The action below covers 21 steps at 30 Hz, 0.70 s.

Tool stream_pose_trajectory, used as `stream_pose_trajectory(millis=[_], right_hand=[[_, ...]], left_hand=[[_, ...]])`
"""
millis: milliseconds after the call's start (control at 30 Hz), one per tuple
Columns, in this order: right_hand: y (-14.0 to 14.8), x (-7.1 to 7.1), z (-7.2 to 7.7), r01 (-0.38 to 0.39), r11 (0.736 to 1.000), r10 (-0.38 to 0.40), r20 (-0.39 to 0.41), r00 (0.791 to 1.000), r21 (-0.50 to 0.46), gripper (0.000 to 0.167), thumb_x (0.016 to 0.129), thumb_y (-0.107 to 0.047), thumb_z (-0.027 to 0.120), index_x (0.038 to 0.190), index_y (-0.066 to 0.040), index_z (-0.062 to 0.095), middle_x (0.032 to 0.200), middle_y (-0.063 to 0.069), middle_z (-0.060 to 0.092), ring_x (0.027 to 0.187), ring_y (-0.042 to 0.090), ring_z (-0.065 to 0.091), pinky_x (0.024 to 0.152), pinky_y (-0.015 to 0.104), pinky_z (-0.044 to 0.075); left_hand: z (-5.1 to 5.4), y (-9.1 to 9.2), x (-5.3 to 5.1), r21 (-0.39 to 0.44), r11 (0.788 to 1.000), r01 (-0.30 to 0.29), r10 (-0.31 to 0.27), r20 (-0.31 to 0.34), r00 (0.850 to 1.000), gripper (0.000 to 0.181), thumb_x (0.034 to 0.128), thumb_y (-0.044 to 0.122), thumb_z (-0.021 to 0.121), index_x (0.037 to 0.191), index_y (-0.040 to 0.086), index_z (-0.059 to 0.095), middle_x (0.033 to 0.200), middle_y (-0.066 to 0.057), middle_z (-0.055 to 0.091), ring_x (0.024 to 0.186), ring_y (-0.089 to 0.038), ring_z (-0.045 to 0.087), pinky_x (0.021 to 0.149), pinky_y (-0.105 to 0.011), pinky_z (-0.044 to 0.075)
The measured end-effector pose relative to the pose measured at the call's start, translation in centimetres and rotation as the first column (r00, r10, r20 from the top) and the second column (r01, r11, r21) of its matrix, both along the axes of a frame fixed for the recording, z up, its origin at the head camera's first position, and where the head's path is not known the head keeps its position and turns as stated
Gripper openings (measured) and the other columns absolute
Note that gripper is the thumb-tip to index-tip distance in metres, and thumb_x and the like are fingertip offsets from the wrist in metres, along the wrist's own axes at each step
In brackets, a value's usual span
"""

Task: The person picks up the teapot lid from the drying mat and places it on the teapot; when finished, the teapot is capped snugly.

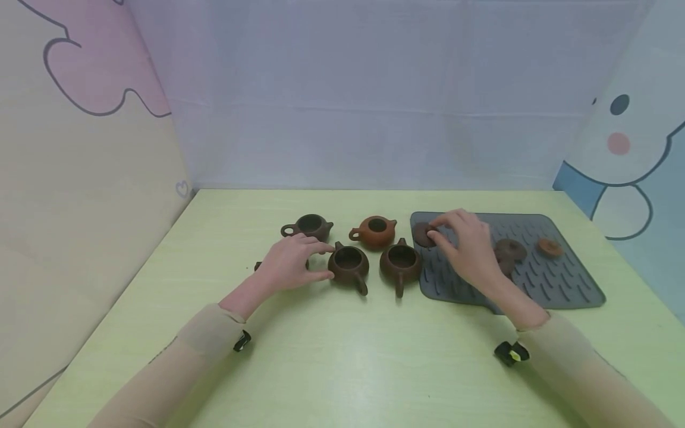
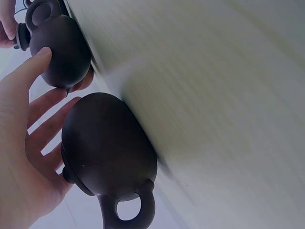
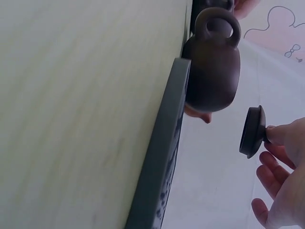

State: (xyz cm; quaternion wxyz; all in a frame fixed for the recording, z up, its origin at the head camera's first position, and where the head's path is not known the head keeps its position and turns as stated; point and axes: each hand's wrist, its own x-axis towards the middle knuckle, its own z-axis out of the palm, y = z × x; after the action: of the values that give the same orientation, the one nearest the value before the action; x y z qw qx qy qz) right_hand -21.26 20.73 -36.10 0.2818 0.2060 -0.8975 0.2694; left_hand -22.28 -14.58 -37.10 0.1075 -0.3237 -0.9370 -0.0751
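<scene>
No readable text, labels, brands, numbers or signs in head view or either wrist view.

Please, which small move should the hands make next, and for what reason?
Probably move the dark lid left toward the dark teapot that the left hand holds: the right hand pinches this lid in the air, and that teapot has no lid on it.

I see pale tan sleeves (image 1: 198, 356) with a thin dark line on each. The left hand (image 1: 291, 263) and right hand (image 1: 470, 248) are bare. Little black boxes (image 1: 242, 340) sit by the sleeve ends; the right box (image 1: 511, 353) has a yellow patch.
</scene>
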Motion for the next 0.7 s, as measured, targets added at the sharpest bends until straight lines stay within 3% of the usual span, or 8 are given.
stream_pose_trajectory(millis=[167, 467, 700], right_hand=[[-1.7, -0.3, -0.1, -0.053, 0.997, 0.052, -0.038, 0.998, -0.049, 0.018, 0.088, -0.013, 0.074, 0.104, -0.007, 0.068, 0.102, 0.014, 0.065, 0.095, 0.034, 0.055, 0.081, 0.055, 0.037], [-5.0, -0.5, -0.1, -0.129, 0.989, 0.128, -0.025, 0.991, -0.072, 0.015, 0.088, -0.015, 0.074, 0.101, -0.009, 0.069, 0.103, 0.011, 0.065, 0.094, 0.031, 0.054, 0.082, 0.051, 0.036], [-7.5, -0.5, 0.1, -0.194, 0.979, 0.193, -0.032, 0.981, -0.061, 0.011, 0.087, -0.016, 0.075, 0.095, -0.011, 0.069, 0.101, 0.007, 0.064, 0.093, 0.027, 0.056, 0.084, 0.051, 0.038]], left_hand=[[-0.1, 0.0, -0.1, -0.008, 1.000, -0.001, 0.001, -0.002, 1.000, 0.052, 0.0821, 0.055, 0.073, 0.125, 0.026, 0.069, 0.120, 0.004, 0.073, 0.105, -0.020, 0.067, 0.078, -0.036, 0.056], [-0.1, 0.0, 0.0, 0.007, 1.000, 0.000, 0.000, -0.003, 1.000, 0.052, 0.0815, 0.055, 0.074, 0.124, 0.026, 0.069, 0.110, 0.006, 0.075, 0.098, -0.018, 0.067, 0.074, -0.035, 0.055], [-0.1, 0.0, -0.1, 0.009, 1.000, -0.004, 0.004, -0.003, 1.000, 0.051, 0.0812, 0.055, 0.074, 0.123, 0.026, 0.070, 0.118, 0.005, 0.073, 0.100, -0.019, 0.068, 0.074, -0.036, 0.056]])
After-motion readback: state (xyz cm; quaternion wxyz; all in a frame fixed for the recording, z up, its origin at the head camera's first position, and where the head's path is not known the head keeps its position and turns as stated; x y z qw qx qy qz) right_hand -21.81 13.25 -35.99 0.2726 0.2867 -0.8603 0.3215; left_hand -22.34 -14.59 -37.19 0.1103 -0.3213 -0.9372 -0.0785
